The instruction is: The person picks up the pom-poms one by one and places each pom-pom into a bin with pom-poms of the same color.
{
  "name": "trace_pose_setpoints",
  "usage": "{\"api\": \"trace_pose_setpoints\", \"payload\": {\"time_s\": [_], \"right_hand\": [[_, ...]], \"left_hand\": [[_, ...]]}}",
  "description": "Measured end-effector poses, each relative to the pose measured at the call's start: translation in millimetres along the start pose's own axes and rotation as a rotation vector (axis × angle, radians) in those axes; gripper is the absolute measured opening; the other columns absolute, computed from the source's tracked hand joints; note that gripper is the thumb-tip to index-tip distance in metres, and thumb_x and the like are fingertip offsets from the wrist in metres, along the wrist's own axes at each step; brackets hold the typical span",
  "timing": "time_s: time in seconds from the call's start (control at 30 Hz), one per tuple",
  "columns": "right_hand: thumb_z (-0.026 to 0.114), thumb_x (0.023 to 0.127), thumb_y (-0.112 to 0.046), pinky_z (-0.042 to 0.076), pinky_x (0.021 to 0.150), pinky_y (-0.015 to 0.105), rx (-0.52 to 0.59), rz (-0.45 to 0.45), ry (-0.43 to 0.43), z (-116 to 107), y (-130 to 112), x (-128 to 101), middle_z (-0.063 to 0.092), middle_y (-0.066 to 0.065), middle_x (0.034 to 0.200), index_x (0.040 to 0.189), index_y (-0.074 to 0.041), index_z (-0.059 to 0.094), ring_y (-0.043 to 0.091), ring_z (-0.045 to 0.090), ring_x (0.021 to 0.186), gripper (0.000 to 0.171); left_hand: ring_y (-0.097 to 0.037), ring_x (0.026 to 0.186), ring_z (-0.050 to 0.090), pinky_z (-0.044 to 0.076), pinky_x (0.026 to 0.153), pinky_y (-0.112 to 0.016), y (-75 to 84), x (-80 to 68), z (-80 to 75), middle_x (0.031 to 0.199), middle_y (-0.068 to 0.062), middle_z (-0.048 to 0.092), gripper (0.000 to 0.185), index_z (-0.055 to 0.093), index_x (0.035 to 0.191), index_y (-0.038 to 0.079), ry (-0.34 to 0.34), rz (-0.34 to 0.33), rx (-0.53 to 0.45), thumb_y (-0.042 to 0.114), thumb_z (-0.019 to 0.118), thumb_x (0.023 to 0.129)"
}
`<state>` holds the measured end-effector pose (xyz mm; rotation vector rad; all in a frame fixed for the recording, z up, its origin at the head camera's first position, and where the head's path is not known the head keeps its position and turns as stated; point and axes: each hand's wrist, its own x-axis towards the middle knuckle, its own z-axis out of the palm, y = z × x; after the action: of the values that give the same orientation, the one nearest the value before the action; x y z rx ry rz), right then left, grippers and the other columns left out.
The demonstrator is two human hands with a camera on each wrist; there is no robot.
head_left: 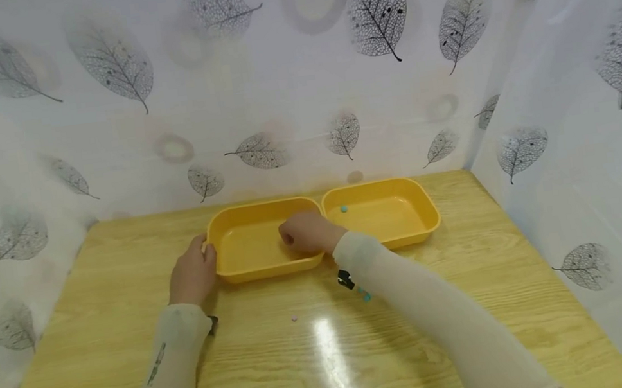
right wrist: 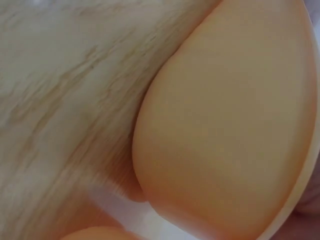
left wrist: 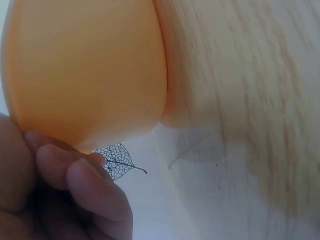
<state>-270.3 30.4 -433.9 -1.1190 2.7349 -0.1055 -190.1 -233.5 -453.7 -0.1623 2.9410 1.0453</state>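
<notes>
Two yellow trays side by side at the table's (head_left: pixel 479 328) far edge. The left hand (head_left: pixel 193 278) grips the left tray (head_left: pixel 247 244) at its left rim, fingers curled around it. The right hand (head_left: pixel 307 233) reaches inside, fingers bunched; what they pinch cannot be told. One bead (head_left: pixel 344 209) lies in the right tray (head_left: pixel 400 209); another bead (head_left: pixel 294 317) remains on the table.

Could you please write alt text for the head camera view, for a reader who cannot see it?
A person's left hand grips the left end of a yellow tray while the right hand reaches into it. A second yellow tray beside it holds a small teal bead; both sit on a wooden table.
</notes>
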Motion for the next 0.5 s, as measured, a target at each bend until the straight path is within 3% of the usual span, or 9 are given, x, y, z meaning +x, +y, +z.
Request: {"api": "trace_pose_setpoints", "payload": {"time_s": [0.27, 0.5], "right_hand": [[0.064, 0.095, -0.009, 0.038, 0.064, 0.027, -0.041, 0.001, 0.019, 5, 3, 0, 0.056, -0.005, 0.078, 0.077, -0.02, 0.053, 0.013, 0.047, 0.071, 0.024], [0.071, 0.097, -0.022, 0.047, 0.072, 0.032, 0.085, 0.046, 0.071, -12, 8, -15, 0.064, -0.002, 0.085, 0.085, -0.017, 0.063, 0.016, 0.054, 0.077, 0.015]], "left_hand": [[-0.039, 0.104, 0.061, 0.046, 0.101, -0.061, 3.4, -1.0, -0.6, 0.135, -0.03, 0.061, 0.053, 0.039, 0.155, 0.0, 0.006, -0.001, 0.016, 0.029, 0.032, 0.112], [-0.038, 0.102, 0.061, 0.048, 0.099, -0.06, 4.5, -1.5, -0.8, 0.135, -0.03, 0.061, 0.054, 0.037, 0.157, 0.001, -0.009, -0.015, 0.017, 0.03, 0.031, 0.112]]}}
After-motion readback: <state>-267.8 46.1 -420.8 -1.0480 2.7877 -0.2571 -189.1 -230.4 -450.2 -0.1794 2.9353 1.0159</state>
